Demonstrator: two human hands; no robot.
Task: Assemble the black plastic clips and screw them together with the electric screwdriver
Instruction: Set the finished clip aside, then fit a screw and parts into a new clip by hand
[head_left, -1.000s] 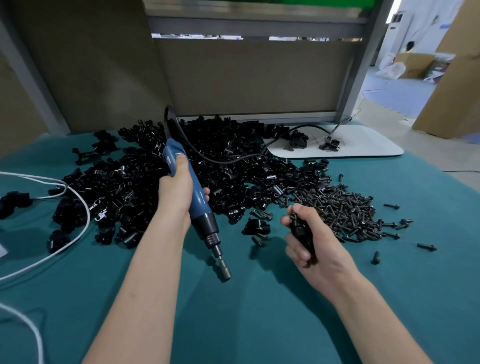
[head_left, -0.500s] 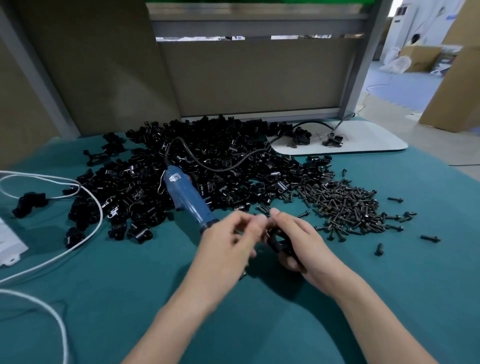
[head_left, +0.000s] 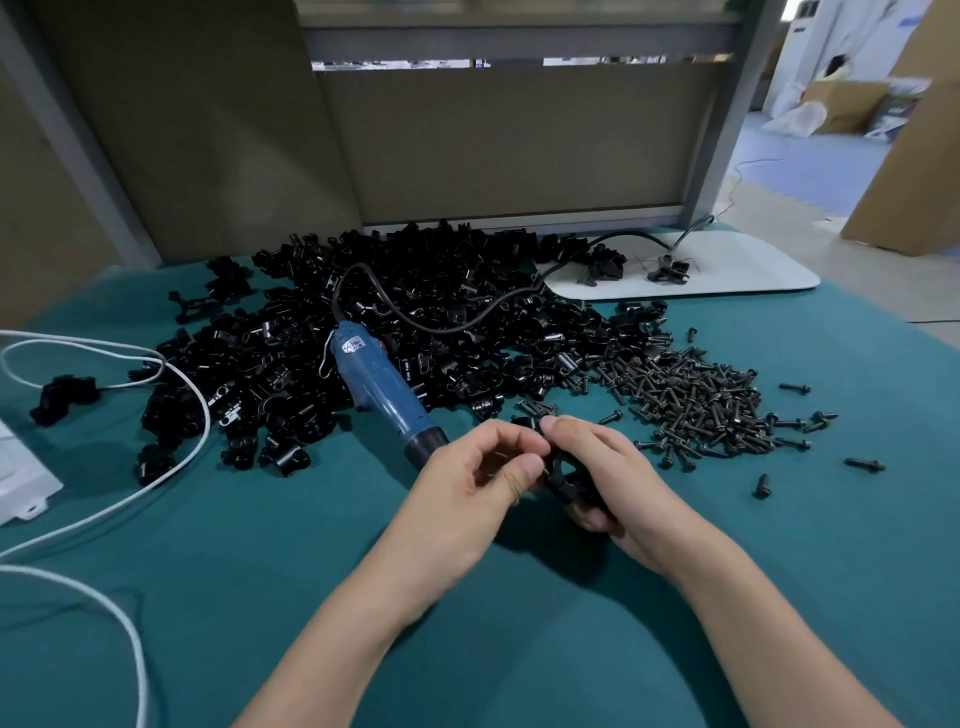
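My right hand (head_left: 618, 483) grips a black plastic clip (head_left: 563, 473) just above the teal table, its fingers curled under and around it. My left hand (head_left: 478, 478) meets it from the left, thumb and forefinger pinching the clip's left edge. The blue electric screwdriver (head_left: 376, 384) lies on the table to the left of my hands, tip towards my left hand and hidden behind it. A big heap of black clips (head_left: 415, 322) lies behind the hands. To their right is a pile of dark screws (head_left: 691, 400).
A white board (head_left: 727, 270) with two assembled clips lies at the back right. White cables (head_left: 171, 441) loop over the table's left side beside a white box (head_left: 21, 483). The screwdriver's black cord (head_left: 467, 317) runs over the heap. Loose screws (head_left: 862, 463) lie far right.
A second ago my left hand held the screwdriver upright. It laid the tool on the table and came over to the clip in my right hand.
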